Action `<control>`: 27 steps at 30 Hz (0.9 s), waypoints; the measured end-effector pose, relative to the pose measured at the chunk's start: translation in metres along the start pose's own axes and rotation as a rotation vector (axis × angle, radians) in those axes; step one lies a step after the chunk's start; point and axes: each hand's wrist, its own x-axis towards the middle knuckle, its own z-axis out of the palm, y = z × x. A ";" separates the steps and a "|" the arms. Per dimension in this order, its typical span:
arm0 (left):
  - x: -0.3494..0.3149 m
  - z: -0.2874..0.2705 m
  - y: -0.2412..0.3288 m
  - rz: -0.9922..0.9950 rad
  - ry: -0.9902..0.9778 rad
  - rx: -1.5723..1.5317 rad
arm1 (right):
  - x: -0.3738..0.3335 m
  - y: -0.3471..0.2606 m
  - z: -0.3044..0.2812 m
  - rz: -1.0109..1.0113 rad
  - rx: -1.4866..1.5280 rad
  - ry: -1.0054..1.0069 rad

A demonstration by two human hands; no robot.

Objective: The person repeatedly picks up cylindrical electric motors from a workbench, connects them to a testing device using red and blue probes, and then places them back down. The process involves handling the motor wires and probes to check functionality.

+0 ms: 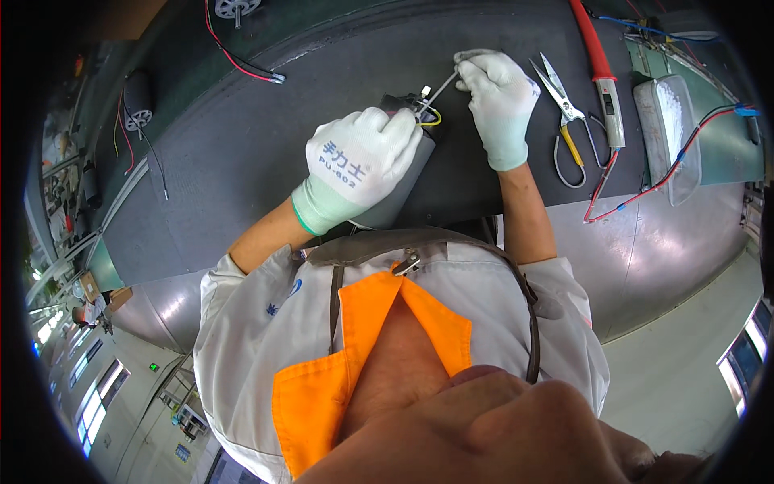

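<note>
My left hand [363, 157], in a white glove with a pale green cuff, is closed over the far end of a grey cylindrical motor [413, 176]. Yellow wire [436, 118] and a small white connector [426, 91] stick out past its fingertips. My right hand [498, 93], gloved alike, pinches the upper end of a thin grey rod [439, 92]. The rod slants down to the wires beside my left fingertips. Whether its lower end touches anything there, I cannot tell. My left fingers partly hide the motor's end.
Right of my right hand lie scissors [562, 93], yellow-handled on one side, and a red-handled soldering iron [603, 81]. A clear plastic tray [689, 173] holds white pieces, with red and blue wires across it. Other motors [139, 101] with loose wires sit at the left and far edge.
</note>
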 end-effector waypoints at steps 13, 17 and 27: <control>0.008 0.001 -0.037 0.298 -0.070 0.107 | -0.003 -0.072 -0.012 0.530 0.601 -0.485; 0.008 -0.003 -0.043 0.450 -0.075 0.193 | -0.020 -0.085 -0.023 0.595 0.493 -0.372; 0.000 -0.009 -0.040 0.350 -0.259 0.111 | 0.032 -0.083 0.013 0.367 0.337 -0.376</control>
